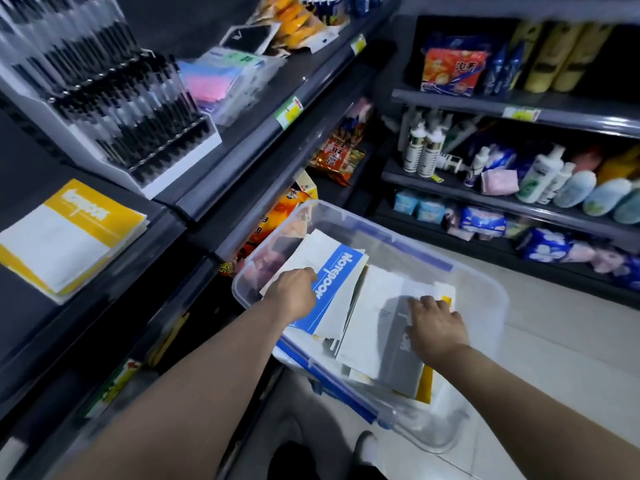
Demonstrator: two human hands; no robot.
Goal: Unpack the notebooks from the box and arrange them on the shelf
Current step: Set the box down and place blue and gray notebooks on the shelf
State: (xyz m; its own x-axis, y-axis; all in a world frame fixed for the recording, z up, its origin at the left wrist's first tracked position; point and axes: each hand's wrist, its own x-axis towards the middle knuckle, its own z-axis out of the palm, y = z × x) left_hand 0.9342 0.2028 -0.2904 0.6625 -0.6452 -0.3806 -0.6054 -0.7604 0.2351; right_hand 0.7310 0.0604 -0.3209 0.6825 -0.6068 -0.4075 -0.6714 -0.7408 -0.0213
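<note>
Both hands down in clear plastic storage box (381,223) on floor, well apart. Your left hand (294,289) grips edge of blue-and-white paper notebook (337,289). Your right hand (437,322) lies on grey-and-white notebook (391,341), gripping or not, can't tell tbh. Yellow-and-white notebook stack (69,237) sits on dark metal shelf (104,299), left side.

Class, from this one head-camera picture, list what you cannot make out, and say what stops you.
- Head view, left hand: its own back hides the fingers, so its grip on the blue notebook is unclear.
- Head view, right hand: thumb mostly hidden, grip unclear.
- Head view, notebooks lower in the box: covered by those on top, count unknown.
- Head view, shelf price labels: blurred, unreadable.
</note>
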